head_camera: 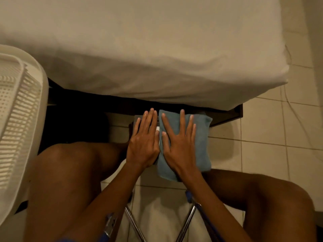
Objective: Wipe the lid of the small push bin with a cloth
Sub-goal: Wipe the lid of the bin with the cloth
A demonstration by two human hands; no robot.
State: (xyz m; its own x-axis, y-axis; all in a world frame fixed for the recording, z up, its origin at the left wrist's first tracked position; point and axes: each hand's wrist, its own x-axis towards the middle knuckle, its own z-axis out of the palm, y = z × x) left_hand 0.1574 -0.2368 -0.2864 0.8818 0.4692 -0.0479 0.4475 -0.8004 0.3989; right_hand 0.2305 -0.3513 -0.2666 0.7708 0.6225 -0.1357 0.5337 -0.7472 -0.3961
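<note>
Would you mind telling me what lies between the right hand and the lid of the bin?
In the head view, the folded blue cloth lies between them: the right hand presses flat on it, and it covers that side of the bin lid.

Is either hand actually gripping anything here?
Neither. The right hand lies flat, fingers spread, on the folded blue cloth; the left hand rests flat on the grey bin lid.

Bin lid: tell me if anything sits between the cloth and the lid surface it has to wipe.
Nothing visible does. The blue cloth lies on the lid under the flat right hand. The left hand rests on the lid's bare left part, which the cloth would have to cross.
</note>
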